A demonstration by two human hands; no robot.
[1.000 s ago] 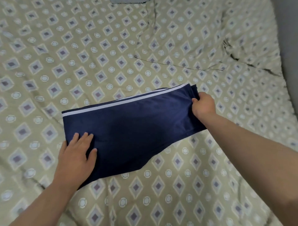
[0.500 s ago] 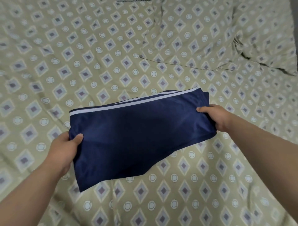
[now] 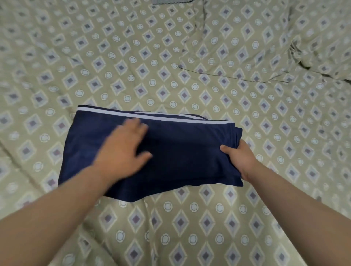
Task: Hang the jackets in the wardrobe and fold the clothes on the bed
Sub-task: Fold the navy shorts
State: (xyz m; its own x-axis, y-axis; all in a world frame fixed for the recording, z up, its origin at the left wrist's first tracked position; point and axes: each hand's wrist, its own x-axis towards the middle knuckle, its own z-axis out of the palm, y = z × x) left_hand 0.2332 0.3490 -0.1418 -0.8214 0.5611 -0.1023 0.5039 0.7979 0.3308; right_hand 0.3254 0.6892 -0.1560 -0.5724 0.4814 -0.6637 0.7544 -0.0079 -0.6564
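A folded navy garment [image 3: 182, 151] with a white stripe along its far edge lies flat on the bed [image 3: 190, 218]. My left hand [image 3: 125, 146], blurred by motion, lies flat on the garment's left half with its fingers spread. At the garment's right end my right hand [image 3: 239, 159] grips the folded layers, thumb on top and fingers underneath.
The bed is covered by a beige sheet with a diamond and circle pattern. A pillow [image 3: 247, 43] in the same fabric lies at the far right, with a rumpled fold [image 3: 311, 57] beside it. A grey strip [image 3: 171, 1] shows at the top edge.
The garment, held up by both hands half a second ago, now lies flat on the bed. My left hand let go of its left edge and moved onto its top.
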